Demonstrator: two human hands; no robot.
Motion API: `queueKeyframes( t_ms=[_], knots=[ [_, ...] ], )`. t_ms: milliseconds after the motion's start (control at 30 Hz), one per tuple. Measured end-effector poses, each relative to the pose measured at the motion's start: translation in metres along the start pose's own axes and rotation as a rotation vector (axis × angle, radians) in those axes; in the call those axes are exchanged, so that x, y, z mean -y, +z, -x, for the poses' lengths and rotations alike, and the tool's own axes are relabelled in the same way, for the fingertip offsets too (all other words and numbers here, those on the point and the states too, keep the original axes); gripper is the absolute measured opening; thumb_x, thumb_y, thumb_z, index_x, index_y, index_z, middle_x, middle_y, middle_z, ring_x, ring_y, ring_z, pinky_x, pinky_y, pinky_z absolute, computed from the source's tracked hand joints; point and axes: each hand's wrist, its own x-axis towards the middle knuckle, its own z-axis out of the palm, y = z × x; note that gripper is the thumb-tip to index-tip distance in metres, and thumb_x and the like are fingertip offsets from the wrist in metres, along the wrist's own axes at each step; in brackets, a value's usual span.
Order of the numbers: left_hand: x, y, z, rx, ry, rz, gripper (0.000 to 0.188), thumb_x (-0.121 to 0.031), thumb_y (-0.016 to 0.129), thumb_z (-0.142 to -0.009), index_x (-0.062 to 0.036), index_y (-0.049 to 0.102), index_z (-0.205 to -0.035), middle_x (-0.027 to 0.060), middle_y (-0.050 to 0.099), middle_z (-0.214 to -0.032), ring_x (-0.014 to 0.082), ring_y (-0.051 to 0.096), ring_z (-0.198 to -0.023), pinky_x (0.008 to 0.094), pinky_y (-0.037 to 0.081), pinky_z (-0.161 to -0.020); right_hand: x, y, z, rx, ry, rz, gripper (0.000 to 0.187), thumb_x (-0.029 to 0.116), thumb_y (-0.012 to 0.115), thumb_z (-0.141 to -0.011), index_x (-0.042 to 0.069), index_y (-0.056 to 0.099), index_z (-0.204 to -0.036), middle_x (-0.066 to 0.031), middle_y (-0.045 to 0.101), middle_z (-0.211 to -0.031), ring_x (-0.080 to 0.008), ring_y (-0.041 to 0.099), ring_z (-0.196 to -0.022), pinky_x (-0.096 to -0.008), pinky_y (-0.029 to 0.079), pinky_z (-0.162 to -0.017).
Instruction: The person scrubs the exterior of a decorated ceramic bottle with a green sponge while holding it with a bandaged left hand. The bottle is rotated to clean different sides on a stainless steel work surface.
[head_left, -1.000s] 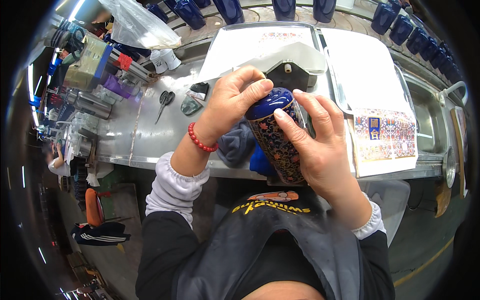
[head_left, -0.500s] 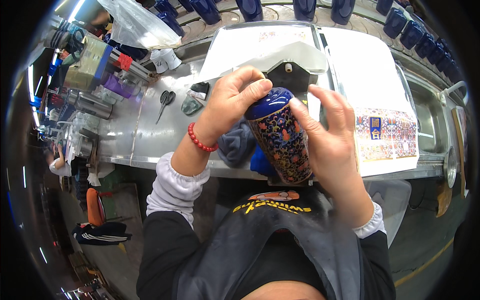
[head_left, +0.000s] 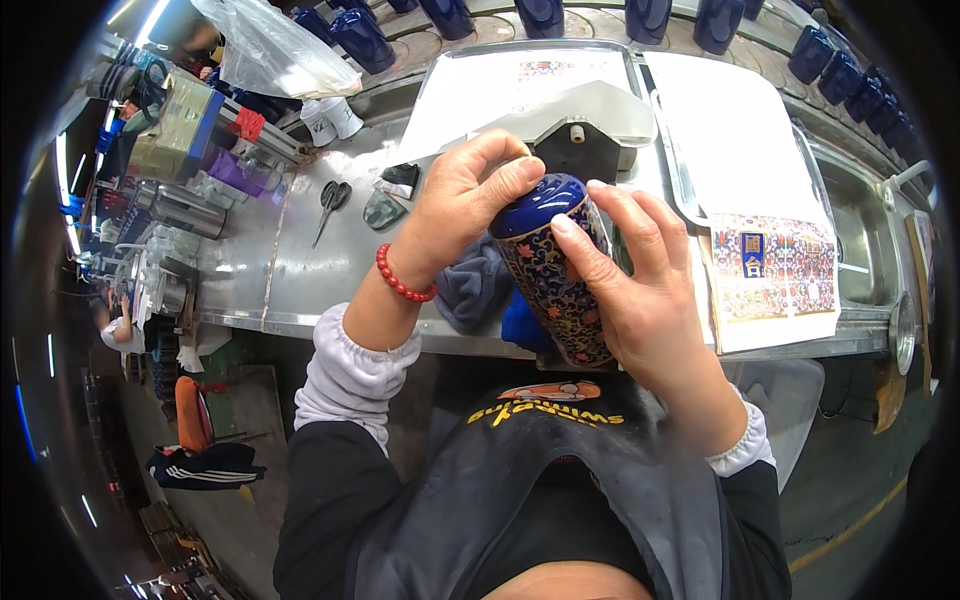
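Note:
A dark blue glazed bottle (head_left: 553,275) with a colourful floral pattern leans in front of me, its plain shiny shoulder toward the far left. My left hand (head_left: 475,190) grips it at that top end, the thumb on the glaze and the fingers curled behind. A red bead bracelet circles the left wrist. My right hand (head_left: 640,285) lies along the bottle's right side, thumb pressed on the pattern's upper edge and fingers around the far side. Under the bottle, a bright blue cloth (head_left: 520,325) shows in part. Behind it stands a dark bracket (head_left: 578,150) with a pale peg.
Patterned decal sheets (head_left: 775,270) lie at the right beside a metal sink (head_left: 865,250). A white-lined tray (head_left: 480,85) sits behind. To the left are scissors (head_left: 330,205), a grey cloth (head_left: 470,285) and a steel flask (head_left: 180,207). Several blue bottles (head_left: 540,15) stand along the back.
My right hand has shifted left onto the bottle, its raised fingers closing in against the side and its thumb sliding along the shoulder edge. The bottles at the back have moved right.

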Motion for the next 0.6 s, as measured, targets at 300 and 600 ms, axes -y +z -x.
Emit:
queueKeyframes(
  t_ms=[300, 600],
  knots=[
    [0.000, 0.000, 0.000, 0.000, -0.008, 0.011, 0.028, -0.028, 0.070, -0.101, -0.0008, 0.070, -0.101, -0.0001, 0.067, -0.086, 0.0060, 0.059, -0.081, 0.0235, 0.050, -0.072, 0.000, -0.001, 0.000, -0.006, -0.004, -0.020, 0.060, 0.019, 0.079, -0.076, 0.013, 0.066, -0.134, -0.0170, 0.053, -0.145, -0.0380, 0.051, -0.128, -0.0487, 0.044, -0.102],
    [0.000, -0.002, -0.001, 0.045, -0.058, 0.018, 0.024, -0.028, 0.065, -0.104, -0.0039, 0.066, -0.104, -0.0037, 0.062, -0.091, 0.0036, 0.054, -0.083, 0.0191, 0.045, -0.076, -0.005, -0.007, -0.009, -0.170, 0.166, -0.473, 0.041, -0.003, 0.067, -0.089, 0.000, 0.060, -0.129, -0.0210, 0.070, -0.111, -0.0399, 0.071, -0.097, -0.0439, 0.057, -0.084]
  ],
)
